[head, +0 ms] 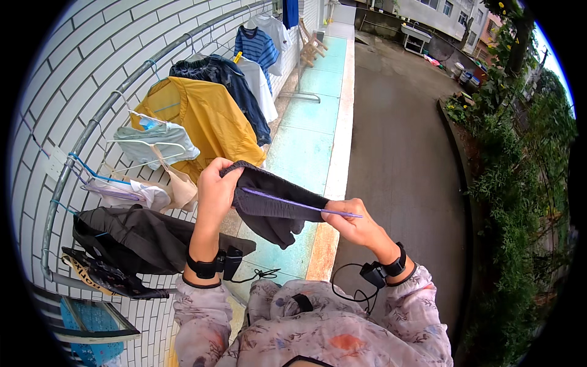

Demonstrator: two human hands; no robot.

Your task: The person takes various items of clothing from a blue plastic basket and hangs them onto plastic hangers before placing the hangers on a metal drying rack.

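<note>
A black garment with an elastic waistband point(270, 215) is stretched between my two hands at the middle of the view. My left hand point(218, 186) grips one end of its waistband. The other end is held in my right hand point(351, 220), along with a thin purple hanger point(293, 202) that lies across the waistband opening. The rest of the hanger is hidden in the cloth. Both wrists carry black straps with small devices and cables.
To the left, a metal rail point(124, 87) on a white brick wall bears a yellow jacket point(206, 121), dark trousers point(137, 236), striped shirt point(257, 46) and other clothes on hangers. A wooden chair point(312, 43) stands farther along the walkway. Plants point(504, 220) line the right.
</note>
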